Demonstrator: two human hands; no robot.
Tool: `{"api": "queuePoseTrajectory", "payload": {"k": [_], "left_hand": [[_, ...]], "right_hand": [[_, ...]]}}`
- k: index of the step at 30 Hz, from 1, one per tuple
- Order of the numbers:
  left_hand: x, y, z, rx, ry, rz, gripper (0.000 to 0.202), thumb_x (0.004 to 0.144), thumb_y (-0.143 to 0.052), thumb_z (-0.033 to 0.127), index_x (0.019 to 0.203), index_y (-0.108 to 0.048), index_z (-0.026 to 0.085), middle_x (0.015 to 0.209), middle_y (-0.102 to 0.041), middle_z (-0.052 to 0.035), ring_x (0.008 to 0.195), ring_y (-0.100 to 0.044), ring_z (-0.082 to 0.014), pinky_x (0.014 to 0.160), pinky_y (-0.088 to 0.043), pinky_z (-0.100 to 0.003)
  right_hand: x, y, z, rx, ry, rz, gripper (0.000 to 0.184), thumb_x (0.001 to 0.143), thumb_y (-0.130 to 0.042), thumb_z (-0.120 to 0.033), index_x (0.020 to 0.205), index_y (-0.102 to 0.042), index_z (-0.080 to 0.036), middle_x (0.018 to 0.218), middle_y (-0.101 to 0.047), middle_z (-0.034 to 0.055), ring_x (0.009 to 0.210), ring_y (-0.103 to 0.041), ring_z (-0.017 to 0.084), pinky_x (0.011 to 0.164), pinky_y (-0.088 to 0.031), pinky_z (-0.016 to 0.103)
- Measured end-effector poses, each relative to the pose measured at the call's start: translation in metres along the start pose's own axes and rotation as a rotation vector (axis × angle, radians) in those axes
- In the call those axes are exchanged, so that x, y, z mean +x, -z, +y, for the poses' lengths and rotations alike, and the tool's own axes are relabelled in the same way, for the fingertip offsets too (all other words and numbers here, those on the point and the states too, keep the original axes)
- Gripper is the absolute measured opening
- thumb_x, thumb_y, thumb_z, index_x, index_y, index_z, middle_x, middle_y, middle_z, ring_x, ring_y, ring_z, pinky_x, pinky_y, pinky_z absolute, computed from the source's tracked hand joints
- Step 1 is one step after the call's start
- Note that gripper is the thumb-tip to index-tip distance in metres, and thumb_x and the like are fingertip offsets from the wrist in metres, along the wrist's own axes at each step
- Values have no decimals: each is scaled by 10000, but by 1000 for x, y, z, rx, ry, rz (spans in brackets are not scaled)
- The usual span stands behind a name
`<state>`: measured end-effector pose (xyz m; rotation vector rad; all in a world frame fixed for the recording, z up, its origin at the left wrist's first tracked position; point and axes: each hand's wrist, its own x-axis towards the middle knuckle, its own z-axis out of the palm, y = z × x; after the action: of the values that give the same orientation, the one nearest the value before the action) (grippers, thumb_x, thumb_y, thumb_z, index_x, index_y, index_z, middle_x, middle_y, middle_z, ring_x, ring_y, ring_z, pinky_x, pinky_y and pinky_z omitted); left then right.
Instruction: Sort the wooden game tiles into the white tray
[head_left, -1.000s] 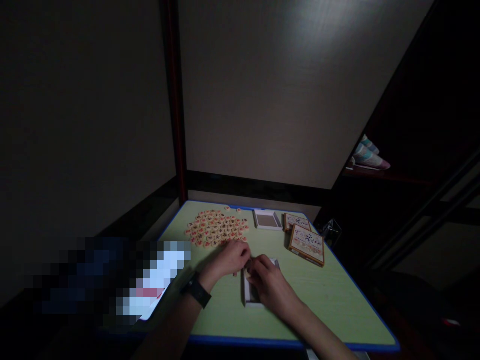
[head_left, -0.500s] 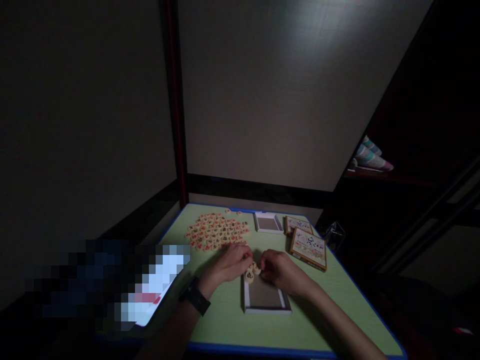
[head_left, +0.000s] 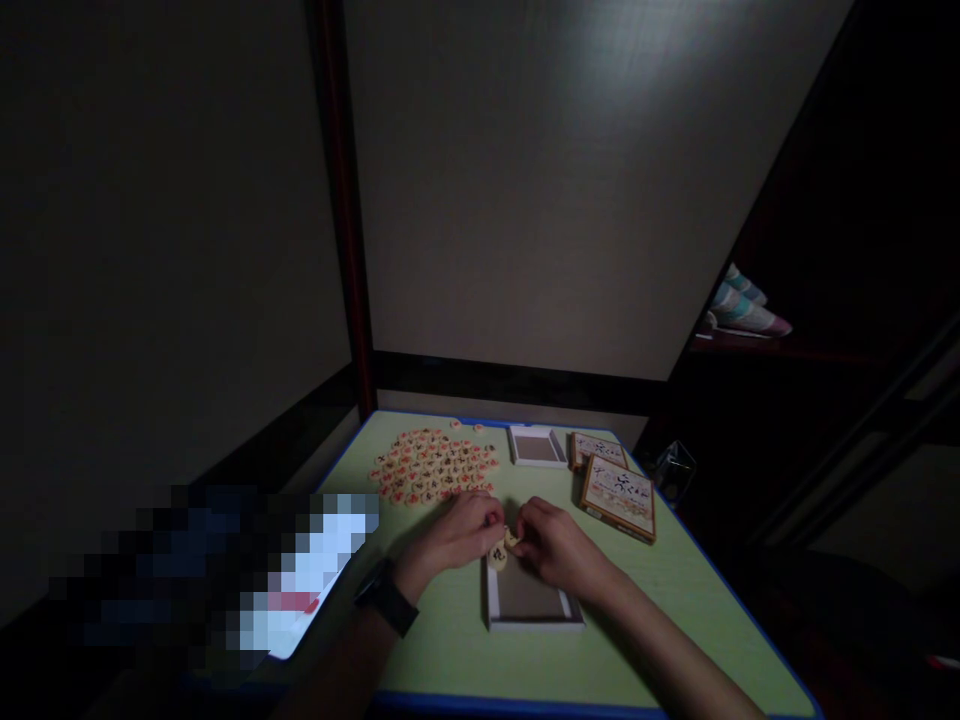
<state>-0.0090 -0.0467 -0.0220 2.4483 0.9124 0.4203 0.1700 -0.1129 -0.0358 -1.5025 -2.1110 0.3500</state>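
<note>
Above the far left corner of a shallow open box [head_left: 531, 590], my left hand [head_left: 465, 528] is closed, fingertips curled together beside a few round Chinese chess pieces. What lies inside its fingers is hidden. Close on the right, my right hand [head_left: 553, 542] pinches a Chinese chess piece [head_left: 512, 538] at that same corner. Another Chinese chess piece [head_left: 497, 556] with a dark character lies in the box corner below my left fingertips. Beyond my left hand spreads a large pile of Chinese chess pieces [head_left: 435, 465], marked in red or black.
A second open box [head_left: 538, 447] sits at the back of the green table [head_left: 645, 640]. Two printed box lids [head_left: 621, 495] overlap at the right edge. Two loose pieces [head_left: 466, 427] lie by the far edge. A bright blurred-out screen [head_left: 315, 570] is at the left.
My right fingers have shifted slightly left onto the piece at the box corner, covering more of it. My left hand stays nearly in place. The pile and boxes look unchanged.
</note>
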Motion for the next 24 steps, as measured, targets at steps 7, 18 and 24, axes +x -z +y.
{"api": "queuePoseTrajectory", "payload": {"k": [7,18,24], "left_hand": [[0,-2,-3,19,-9,-8,249,810,-437,201,836,-683,176,918,-694,-50,909,-608,-187,851,-451,-260],[5,-7,-11,-39,-17,-20,263,776,-470,157,870,-715,161,929,-698,-59,917,-622,-190,843,-450,-256],[5,-7,-11,-23,-19,-22,248,769,-479,147,835,-717,168,892,-686,-52,880,-616,-189,800,-445,-265]], "right_hand": [[-2,-8,3,-18,20,0,174,755,-605,-26,800,-550,-185,834,-563,23,721,-548,152,646,-394,238],[-5,-9,3,-43,-22,-20,117,798,-601,-103,806,-533,-197,782,-620,22,720,-574,166,630,-374,241],[-6,-8,0,-16,-22,-27,127,801,-588,-101,826,-516,-202,789,-631,21,714,-582,163,621,-365,235]]}}
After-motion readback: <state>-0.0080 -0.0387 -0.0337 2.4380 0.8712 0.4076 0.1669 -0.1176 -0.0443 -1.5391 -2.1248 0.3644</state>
